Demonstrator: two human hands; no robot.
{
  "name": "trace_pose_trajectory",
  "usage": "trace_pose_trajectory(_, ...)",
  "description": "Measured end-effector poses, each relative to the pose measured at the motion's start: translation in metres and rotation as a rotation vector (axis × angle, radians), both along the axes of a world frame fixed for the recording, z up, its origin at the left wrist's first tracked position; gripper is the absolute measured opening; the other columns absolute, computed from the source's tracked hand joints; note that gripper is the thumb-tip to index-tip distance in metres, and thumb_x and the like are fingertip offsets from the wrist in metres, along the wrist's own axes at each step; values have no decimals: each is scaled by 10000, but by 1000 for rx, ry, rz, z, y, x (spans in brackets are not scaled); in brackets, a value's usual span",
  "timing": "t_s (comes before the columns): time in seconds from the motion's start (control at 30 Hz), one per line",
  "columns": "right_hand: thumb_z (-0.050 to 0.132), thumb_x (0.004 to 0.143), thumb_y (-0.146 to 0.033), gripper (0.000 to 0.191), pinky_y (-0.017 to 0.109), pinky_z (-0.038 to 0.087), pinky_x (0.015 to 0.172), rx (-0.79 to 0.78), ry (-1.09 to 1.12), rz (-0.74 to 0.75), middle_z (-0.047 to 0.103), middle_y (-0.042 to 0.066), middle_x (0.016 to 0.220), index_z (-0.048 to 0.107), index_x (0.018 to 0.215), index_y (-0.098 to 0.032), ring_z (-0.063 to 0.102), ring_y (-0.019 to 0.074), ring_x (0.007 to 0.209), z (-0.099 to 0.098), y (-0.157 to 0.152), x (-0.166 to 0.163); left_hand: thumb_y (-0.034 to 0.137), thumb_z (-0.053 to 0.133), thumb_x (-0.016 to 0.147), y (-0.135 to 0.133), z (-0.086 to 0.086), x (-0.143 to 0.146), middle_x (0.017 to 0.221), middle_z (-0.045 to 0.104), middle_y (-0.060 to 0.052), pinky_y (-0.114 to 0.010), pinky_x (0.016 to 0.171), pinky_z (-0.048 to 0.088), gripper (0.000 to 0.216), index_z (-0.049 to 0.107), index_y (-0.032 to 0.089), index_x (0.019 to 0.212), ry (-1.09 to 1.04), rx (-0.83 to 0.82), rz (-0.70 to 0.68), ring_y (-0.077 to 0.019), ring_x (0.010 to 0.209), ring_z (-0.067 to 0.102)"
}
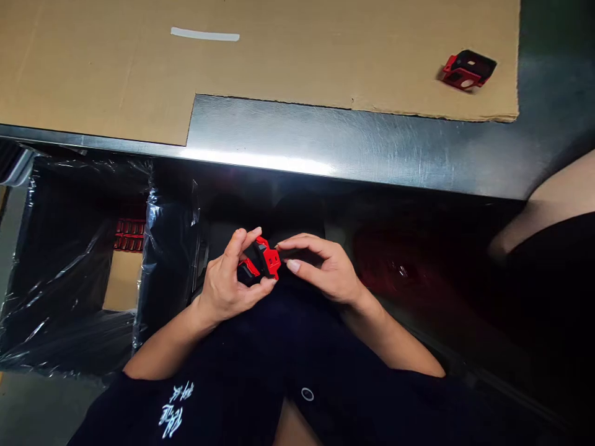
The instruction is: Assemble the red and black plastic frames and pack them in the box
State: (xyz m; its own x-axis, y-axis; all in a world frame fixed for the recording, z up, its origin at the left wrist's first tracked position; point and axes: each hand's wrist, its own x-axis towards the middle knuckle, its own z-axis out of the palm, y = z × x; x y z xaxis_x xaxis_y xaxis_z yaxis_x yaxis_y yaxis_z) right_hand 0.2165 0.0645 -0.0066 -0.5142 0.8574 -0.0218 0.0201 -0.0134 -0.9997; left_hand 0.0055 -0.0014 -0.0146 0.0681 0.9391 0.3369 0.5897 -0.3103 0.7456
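Observation:
My left hand (227,279) pinches a red and black plastic part (270,260) between its fingertips and thumb, in front of my body. A second red and black piece (248,269) shows nearer the palm; whether it joins the first is hard to tell. Just to the right, my right hand (325,266) has its thumb and forefinger apart. The forefinger's tip is at the part's right edge, and the thumb's tip is a little away from it. A similar red and black part (467,69) lies on the cardboard at the far right.
Cardboard (279,62) covers much of the metal table (316,139), with a white strip (204,34) on it. Below left stands a box lined with dark plastic (56,260), holding several red parts (129,234). Another person's arm (558,198) reaches in at right.

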Motion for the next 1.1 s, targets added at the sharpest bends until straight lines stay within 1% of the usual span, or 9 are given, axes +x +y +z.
trace_pose_trajectory(0.07,805,842,-294,351,328,646,821,-9,-19,-23,788,71,1078,724,1175,-218,778,209,930,7,-1,-3,264,828,788,2,-5,0,1362,674,-216,-270,660,634,1144,84,155,1650,129,146,-24,-241,974,780)
trace_pose_trajectory(0.17,866,778,-305,371,306,641,758,145,-125,-70,787,59,982,722,1104,-201,761,187,805,14,-5,-13,300,817,823,5,-10,1,1312,691,-254,-273,656,626,1161,22,80,1641,264,293,-28,-267,1030,774)
trace_pose_trajectory(0.27,844,808,-283,255,272,625,683,233,-140,-100,782,42,912,734,1025,-208,734,160,729,13,-6,-20,267,812,835,6,-15,1,1244,728,-241,-265,614,600,1159,-3,96,1641,318,371,-2,-223,841,790)
trace_pose_trajectory(0.4,826,822,-209,235,262,639,725,139,-5,-65,804,43,969,754,1046,-221,762,160,799,8,-5,-19,237,834,812,6,-24,-3,1182,761,-207,-261,579,574,1203,-32,146,1643,283,428,-12,-179,670,747)
trace_pose_trajectory(0.53,847,798,-191,250,295,647,809,-88,165,-40,814,48,1049,770,1031,-237,782,186,926,4,-7,-17,226,825,817,6,-27,-8,1221,751,-187,-262,622,594,1201,-46,187,1644,224,419,-60,-174,735,763)
trace_pose_trajectory(0.67,889,757,-265,286,295,652,764,-523,301,-13,815,28,990,763,1011,-232,789,170,820,-5,-6,-17,265,818,828,7,-20,-8,1228,746,-200,-277,677,630,1177,-22,145,1644,147,361,-128,-203,869,795)
trace_pose_trajectory(0.73,904,738,-296,309,273,643,711,-654,334,3,807,21,918,762,1002,-218,778,156,750,-10,-4,-17,318,820,833,8,-16,-6,1236,743,-200,-279,706,643,1174,-8,132,1644,109,318,-139,-225,964,793)
trace_pose_trajectory(0.93,911,713,-384,398,219,606,564,-882,387,10,747,2,753,736,1008,-180,733,142,648,-17,-4,-20,459,833,809,6,-5,2,1290,714,-217,-249,658,647,1191,48,142,1647,-18,209,-96,-224,925,799)
trace_pose_trajectory(1.1,893,732,-440,407,170,556,432,-985,433,39,736,-12,736,686,947,-163,660,92,480,-20,-5,-24,593,783,805,0,1,3,1286,720,-180,-276,604,643,1173,56,226,1648,-34,-44,0,-209,812,793)
